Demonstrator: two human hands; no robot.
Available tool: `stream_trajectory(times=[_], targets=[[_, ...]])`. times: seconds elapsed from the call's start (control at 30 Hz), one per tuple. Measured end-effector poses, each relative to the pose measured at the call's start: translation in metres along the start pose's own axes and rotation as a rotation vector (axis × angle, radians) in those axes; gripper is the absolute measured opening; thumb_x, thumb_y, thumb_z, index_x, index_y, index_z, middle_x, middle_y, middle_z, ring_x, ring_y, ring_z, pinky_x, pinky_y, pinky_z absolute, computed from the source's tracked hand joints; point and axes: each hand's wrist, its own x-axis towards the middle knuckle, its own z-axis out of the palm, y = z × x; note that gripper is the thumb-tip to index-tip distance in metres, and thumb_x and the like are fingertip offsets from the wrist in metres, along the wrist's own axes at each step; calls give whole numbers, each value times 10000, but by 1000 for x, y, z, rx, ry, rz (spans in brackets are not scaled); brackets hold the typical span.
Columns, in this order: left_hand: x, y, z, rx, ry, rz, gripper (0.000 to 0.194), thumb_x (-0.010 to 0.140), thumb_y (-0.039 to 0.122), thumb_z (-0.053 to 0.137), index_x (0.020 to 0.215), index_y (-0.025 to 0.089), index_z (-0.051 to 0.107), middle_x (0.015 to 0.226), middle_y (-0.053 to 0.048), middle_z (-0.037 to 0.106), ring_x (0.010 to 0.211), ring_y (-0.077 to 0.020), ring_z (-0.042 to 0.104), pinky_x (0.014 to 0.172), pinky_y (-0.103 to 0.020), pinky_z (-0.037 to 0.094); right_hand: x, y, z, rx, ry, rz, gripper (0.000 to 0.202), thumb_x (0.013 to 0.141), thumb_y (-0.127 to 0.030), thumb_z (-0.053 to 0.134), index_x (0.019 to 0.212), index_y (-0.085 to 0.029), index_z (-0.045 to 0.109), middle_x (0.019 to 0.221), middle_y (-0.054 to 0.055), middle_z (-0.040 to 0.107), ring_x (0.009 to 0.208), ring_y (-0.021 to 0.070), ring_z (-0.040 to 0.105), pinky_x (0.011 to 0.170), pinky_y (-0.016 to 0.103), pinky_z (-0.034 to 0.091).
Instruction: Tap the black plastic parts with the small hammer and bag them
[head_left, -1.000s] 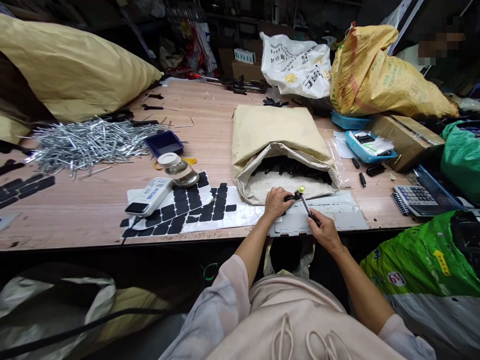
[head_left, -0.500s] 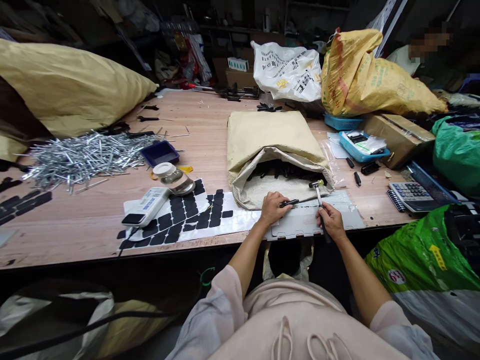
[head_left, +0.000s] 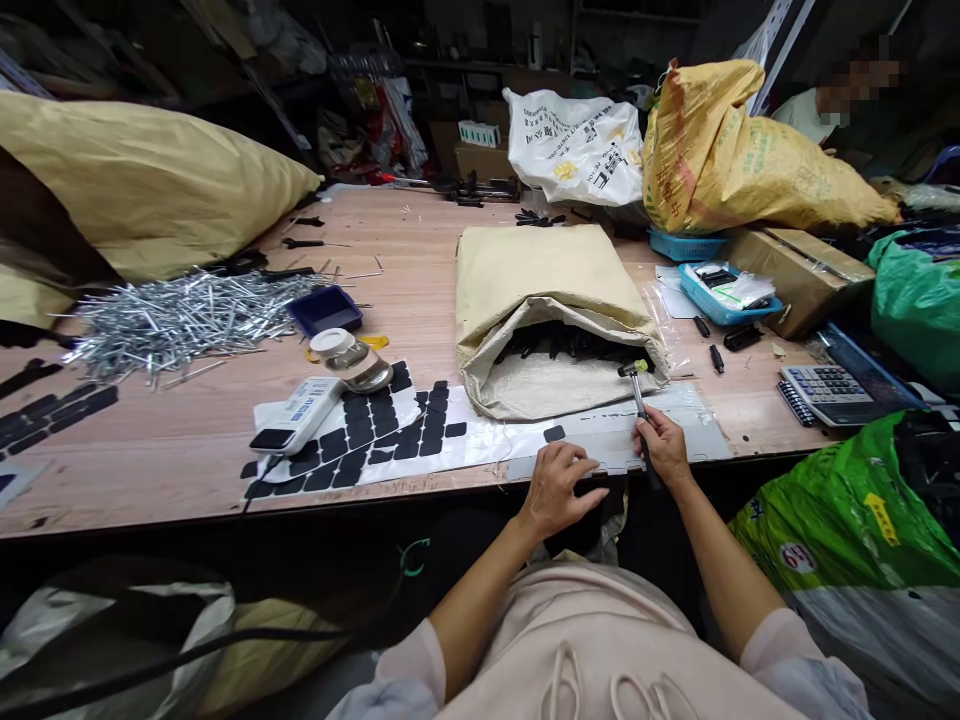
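Observation:
My right hand [head_left: 661,446] grips the dark handle of a small hammer [head_left: 638,392], its yellow-green-tipped head pointing away from me. Beyond the hammer, a beige sack [head_left: 536,262] lies with its mouth towards me and a pile of black pieces [head_left: 559,340] inside. My left hand [head_left: 556,488] is over the table's front edge, fingers apart, with nothing visible in it. Under and beside the hands is a grey flat board [head_left: 679,418]. A single black rounded patch [head_left: 554,433] lies just beyond my left fingers.
To the left are a heap of metal rods [head_left: 187,325], a blue tray [head_left: 325,310], a lidded jar [head_left: 352,358], a white device [head_left: 298,415] and sheets of black patches [head_left: 360,418]. A calculator [head_left: 825,390] and a green bag [head_left: 832,490] stand right. A person [head_left: 817,105] is at the back.
The black-handled tool with a thin shaft has left my left hand and is out of sight. That hand has drawn back towards me and opened. My right hand keeps the hammer almost still.

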Motion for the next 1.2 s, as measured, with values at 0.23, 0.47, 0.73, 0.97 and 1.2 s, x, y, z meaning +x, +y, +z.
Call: stream_trajectory(times=[0.23, 0.47, 0.73, 0.97, 1.2], targets=[[137, -21, 27, 15, 66, -348, 254, 938, 357, 620, 1134, 232, 721, 943, -37, 694, 892, -186, 625, 787, -301, 470, -1, 2, 2, 54, 118, -35, 484, 836, -469, 652, 1197, -147, 649, 685, -34, 609, 447, 91, 520, 370, 208, 419], [216, -42, 72, 128, -124, -548, 264, 927, 301, 595, 1147, 226, 720, 1081, -111, 736, 1020, -258, 672, 853, -345, 477, 3, 2, 2, 72, 93, -32, 490, 834, -479, 652, 1192, -146, 644, 667, -40, 598, 437, 95, 516, 362, 213, 414], [194, -39, 52, 151, -54, -414, 179, 872, 357, 688, 1002, 240, 728, 1044, -64, 703, 1019, -235, 637, 839, -320, 473, 4, 5, 0, 73, 90, -27, 486, 849, -488, 632, 1202, -154, 641, 689, -35, 609, 445, 95, 526, 367, 214, 426], [111, -62, 12, 74, -134, -370, 141, 845, 333, 743, 963, 258, 745, 938, -24, 700, 964, -210, 597, 828, -310, 467, 4, 5, -1, 19, 61, -50, 520, 849, -484, 637, 1237, -138, 637, 694, -30, 614, 450, 98, 525, 377, 218, 425], [98, -73, 19, 37, -85, -360, 213, 853, 359, 740, 1049, 290, 786, 954, -26, 674, 965, -200, 575, 877, -319, 464, -13, -1, 4, -208, -16, -101, 530, 874, -457, 616, 1293, -135, 647, 671, -22, 620, 458, 115, 524, 467, 254, 475]])
